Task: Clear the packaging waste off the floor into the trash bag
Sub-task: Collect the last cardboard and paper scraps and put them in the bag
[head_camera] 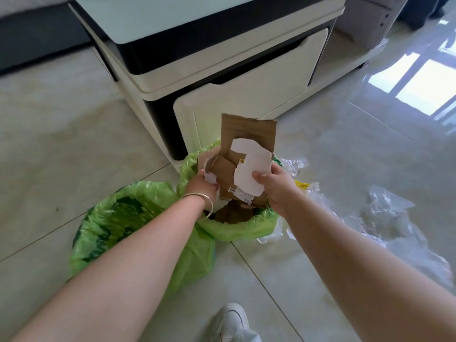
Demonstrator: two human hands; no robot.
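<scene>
Here, torn brown cardboard (243,154) with a white label stands upright in the mouth of the green trash bag (232,228), gripped by the left hand (203,185) and right hand (272,186). Glossy pale floor tiles (61,134); white cabinet (237,77) behind; clear plastic wrap (385,213) lies right.

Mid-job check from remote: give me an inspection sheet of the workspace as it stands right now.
Surface: pale glossy tile floor, window glare at the right.
Job's things: torn cardboard with a white label stands upright in the mouth of the green trash bag, its top above the rim.
Clutter: clear plastic wrap lies on the floor to the right; a second green bag sits open at the left.
Hands: left hand and right hand both grip the cardboard.
Cables: nothing seen.
Surroundings: white cabinet directly behind the bag; a white shoe at the bottom edge.
</scene>
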